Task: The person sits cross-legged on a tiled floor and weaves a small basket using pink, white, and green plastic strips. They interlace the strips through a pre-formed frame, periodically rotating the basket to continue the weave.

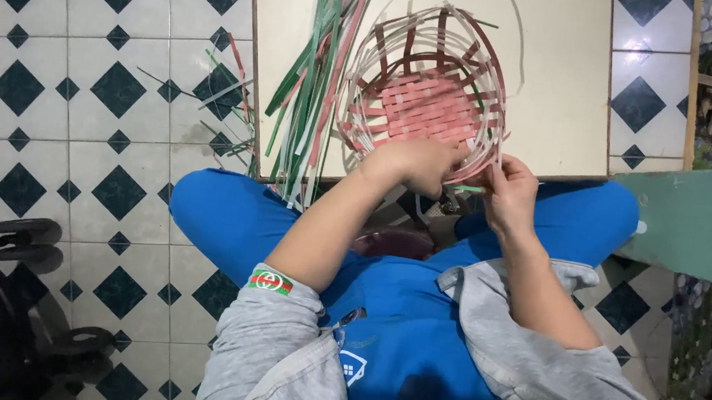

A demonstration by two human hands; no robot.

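A half-woven basket (424,86) of pink, white and dark red strips lies on a cream board (555,89) in front of me. My left hand (415,164) grips the basket's near rim, fingers curled over the woven strips. Just to its right, my right hand (509,194) pinches a thin green strip (467,188) at the rim. Upright strips stand around the basket's pink woven base. I sit cross-legged in blue trousers with grey sleeves pushed up.
A loose bundle of green, white and pink strips (319,77) lies across the board's left side and hangs over its edge. Tiled floor (106,118) with dark diamonds spreads left. A green ledge (706,222) is at right, black wheeled gear (12,299) at lower left.
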